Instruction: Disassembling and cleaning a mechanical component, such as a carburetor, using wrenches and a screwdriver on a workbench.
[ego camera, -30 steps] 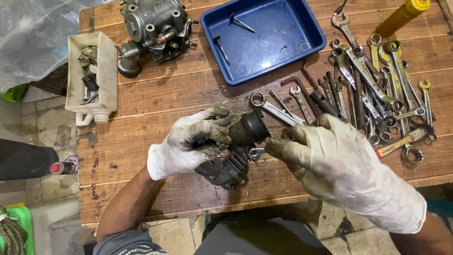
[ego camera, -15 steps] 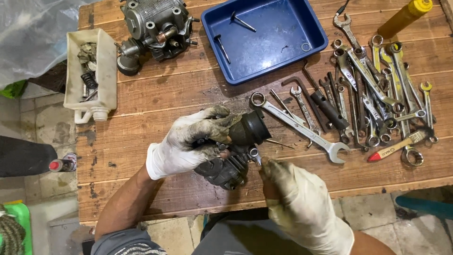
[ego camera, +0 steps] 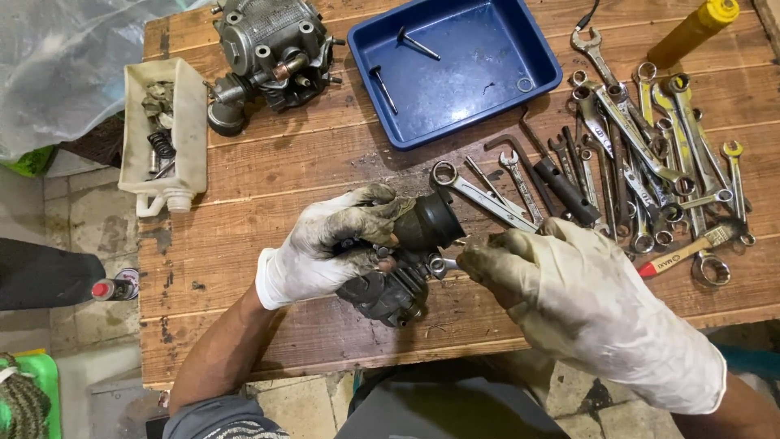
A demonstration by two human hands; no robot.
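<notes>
At far left I note a cream plastic tub (ego camera: 162, 130) of springs and small parts, and just right of it, at the far edge, a grey engine casting (ego camera: 272, 41). Near centre, my left hand (ego camera: 325, 248) is closed around a dark carburettor body (ego camera: 390, 284) with its black rubber intake boot (ego camera: 429, 219), held just above the wooden bench (ego camera: 268, 179). My right hand (ego camera: 561, 280) pinches a small wrench (ego camera: 443, 263) whose ring end meets a fastener on the body; I judge the step to be loosening that fastener, which next calls for a steady turn against a firm left-hand grip. Half a second ago this hand lay nearer me; it has since come up to the part. Right of the blue tray (ego camera: 455, 69) lies a spread of spanners (ego camera: 650, 138).
</notes>
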